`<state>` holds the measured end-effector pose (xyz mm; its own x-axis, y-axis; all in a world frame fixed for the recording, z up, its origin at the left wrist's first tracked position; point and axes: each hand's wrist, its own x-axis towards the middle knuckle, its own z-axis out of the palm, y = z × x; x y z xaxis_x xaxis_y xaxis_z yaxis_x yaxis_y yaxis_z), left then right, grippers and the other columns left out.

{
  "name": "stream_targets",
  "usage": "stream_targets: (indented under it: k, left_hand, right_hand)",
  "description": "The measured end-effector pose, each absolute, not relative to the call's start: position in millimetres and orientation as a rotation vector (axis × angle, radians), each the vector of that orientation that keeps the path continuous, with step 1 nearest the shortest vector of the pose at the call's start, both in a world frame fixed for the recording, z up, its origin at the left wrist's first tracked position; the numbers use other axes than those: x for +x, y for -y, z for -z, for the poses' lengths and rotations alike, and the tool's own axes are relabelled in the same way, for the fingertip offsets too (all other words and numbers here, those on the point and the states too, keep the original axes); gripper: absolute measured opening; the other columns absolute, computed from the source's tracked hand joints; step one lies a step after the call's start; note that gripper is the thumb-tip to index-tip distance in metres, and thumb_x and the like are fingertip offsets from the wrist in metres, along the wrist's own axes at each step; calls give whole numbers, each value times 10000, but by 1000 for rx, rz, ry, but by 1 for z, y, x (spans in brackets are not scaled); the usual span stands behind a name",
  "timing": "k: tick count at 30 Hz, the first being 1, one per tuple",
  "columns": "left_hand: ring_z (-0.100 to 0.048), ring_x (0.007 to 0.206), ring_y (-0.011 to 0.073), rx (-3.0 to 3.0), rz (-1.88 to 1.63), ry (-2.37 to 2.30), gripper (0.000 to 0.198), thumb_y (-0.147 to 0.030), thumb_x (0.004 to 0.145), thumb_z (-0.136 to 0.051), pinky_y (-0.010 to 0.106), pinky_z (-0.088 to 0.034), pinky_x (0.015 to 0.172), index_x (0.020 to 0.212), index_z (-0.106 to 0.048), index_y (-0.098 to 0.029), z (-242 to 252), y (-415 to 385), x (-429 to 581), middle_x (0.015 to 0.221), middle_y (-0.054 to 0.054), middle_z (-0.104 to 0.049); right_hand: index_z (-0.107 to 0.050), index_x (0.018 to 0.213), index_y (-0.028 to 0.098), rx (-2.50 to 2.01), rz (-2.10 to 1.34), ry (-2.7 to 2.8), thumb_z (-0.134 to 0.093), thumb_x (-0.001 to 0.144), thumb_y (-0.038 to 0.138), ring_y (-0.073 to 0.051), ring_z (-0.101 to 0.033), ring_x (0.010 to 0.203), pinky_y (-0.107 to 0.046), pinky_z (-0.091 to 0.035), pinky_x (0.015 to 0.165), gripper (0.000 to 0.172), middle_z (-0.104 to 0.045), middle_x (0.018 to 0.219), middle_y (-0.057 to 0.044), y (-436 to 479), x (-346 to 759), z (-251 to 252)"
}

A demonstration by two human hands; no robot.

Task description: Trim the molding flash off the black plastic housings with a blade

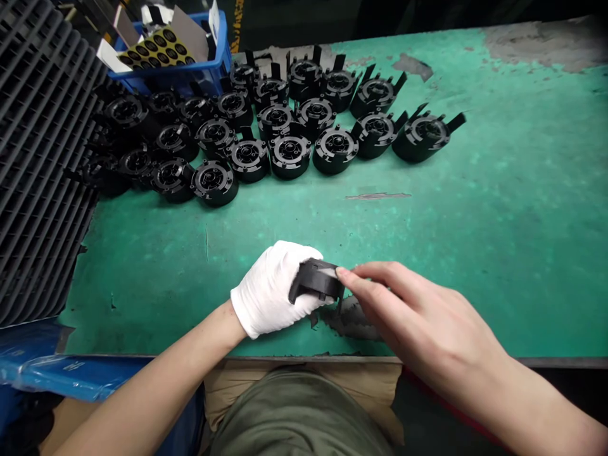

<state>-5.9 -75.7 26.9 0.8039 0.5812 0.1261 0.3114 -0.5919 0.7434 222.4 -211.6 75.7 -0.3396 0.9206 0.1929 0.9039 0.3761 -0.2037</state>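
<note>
My left hand (273, 291), in a white glove, is wrapped round a black round plastic housing (317, 282) above the near part of the table. The housing is tilted on its side, with its curved wall towards me. My bare right hand (418, 310) reaches in from the right, its fingers closed together and the foremost fingertip pressing on the housing's right edge. A pale patch shows just beside that fingertip; I cannot make out whether it is glove or a separate piece. The thumb of my right hand is hidden.
Several similar black housings (291, 155) stand in rows across the back left of the green table (498, 209). Behind them a blue bin (185, 79) holds cardboard and a yellow sticker sheet (159, 47). A dark ribbed rack (42, 139) borders the left side.
</note>
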Motion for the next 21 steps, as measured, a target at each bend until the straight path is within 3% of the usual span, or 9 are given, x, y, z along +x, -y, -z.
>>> stream_targets:
  k: [6, 12, 21]
  left_hand:
    - [-701, 852, 265, 2233, -465, -666, 236, -471, 947, -741, 391, -567, 799, 937, -672, -246, -28, 76, -6, 929, 74, -737]
    - [-696, 823, 262, 2235, -485, -658, 308, -529, 969, -729, 380, -548, 757, 887, -653, -241, -28, 76, -5, 892, 69, -726]
    - [-707, 856, 268, 2255, -492, -636, 257, -492, 986, -693, 398, -569, 806, 926, -669, -243, -26, 76, -6, 925, 73, -737]
  right_hand:
    - [-606, 1470, 104, -1528, 4, 2405, -426, 1071, 26, -206, -724, 940, -272, -542, 667, 445, -755, 1181, -141, 208, 220, -81]
    - [-596, 1485, 99, -1578, 41, 2417, -401, 1087, 41, -201, -711, 912, -273, -523, 644, 447, -743, 1200, -145, 208, 221, -80]
    - [-595, 1497, 102, -1510, 1, 2434, -425, 1096, 53, -200, -722, 953, -262, -547, 694, 439, -761, 1209, -146, 211, 220, -80]
